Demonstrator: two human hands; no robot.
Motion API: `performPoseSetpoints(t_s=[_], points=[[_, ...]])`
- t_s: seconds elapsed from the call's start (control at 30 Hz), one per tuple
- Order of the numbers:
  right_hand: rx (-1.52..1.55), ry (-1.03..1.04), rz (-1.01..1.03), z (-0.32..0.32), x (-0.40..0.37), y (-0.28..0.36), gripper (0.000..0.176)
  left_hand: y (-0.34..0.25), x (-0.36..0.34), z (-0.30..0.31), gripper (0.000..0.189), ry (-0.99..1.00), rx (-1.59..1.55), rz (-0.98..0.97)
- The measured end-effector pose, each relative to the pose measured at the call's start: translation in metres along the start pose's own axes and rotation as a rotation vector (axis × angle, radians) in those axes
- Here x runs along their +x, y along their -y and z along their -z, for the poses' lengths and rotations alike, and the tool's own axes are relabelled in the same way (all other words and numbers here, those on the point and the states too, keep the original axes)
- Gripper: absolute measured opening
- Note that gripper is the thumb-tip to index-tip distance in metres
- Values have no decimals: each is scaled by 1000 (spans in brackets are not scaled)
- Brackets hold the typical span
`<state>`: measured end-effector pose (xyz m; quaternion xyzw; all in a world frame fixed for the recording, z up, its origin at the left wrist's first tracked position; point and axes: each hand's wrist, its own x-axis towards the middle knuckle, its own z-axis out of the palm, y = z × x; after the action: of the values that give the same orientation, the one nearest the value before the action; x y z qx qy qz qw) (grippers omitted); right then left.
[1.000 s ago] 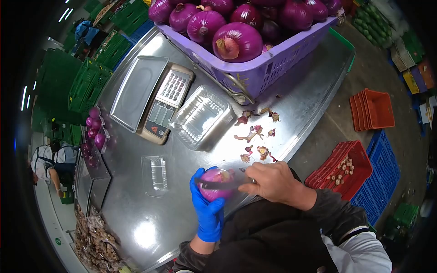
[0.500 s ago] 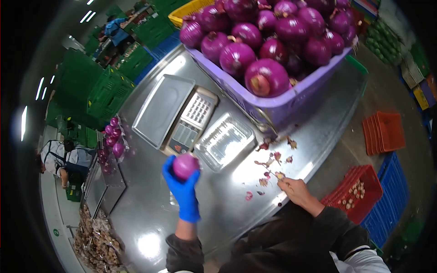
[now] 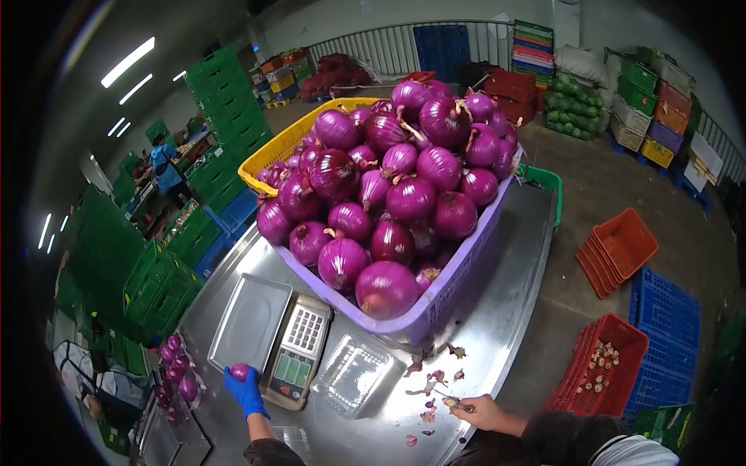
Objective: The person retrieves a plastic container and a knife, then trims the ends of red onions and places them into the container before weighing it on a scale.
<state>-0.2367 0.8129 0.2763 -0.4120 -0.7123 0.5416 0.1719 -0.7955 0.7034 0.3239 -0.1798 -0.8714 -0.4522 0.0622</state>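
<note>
A blue glove covers my left hand, whose fingers are wrapped round a red onion at the lower edge of the scale's metal pan. My bare right hand is closed on the handle of a small knife, over onion skin scraps on the steel table. Between the hands lie the scale's keypad body and a clear plastic tray. Behind them stands a purple crate heaped with red onions.
Packed onions lie at the table's left side. On the right are red baskets, orange baskets and a blue pallet. Green crates stand at the left. One person is further back; another is at lower left.
The view has tilted up, showing more of the room. My left hand has moved with the onion from beside the clear tray to the scale pan's lower edge. My right hand still holds the knife.
</note>
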Motion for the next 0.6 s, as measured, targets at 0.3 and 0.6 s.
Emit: performPoseSetpoints(t_s=[0.3, 0.6], points=[[32, 108, 71, -3, 5, -19, 26, -326, -86, -22, 62, 431, -348, -629], [49, 174, 4, 13, 1, 4, 18, -484, -135, -123, 67, 524, 67, -817]])
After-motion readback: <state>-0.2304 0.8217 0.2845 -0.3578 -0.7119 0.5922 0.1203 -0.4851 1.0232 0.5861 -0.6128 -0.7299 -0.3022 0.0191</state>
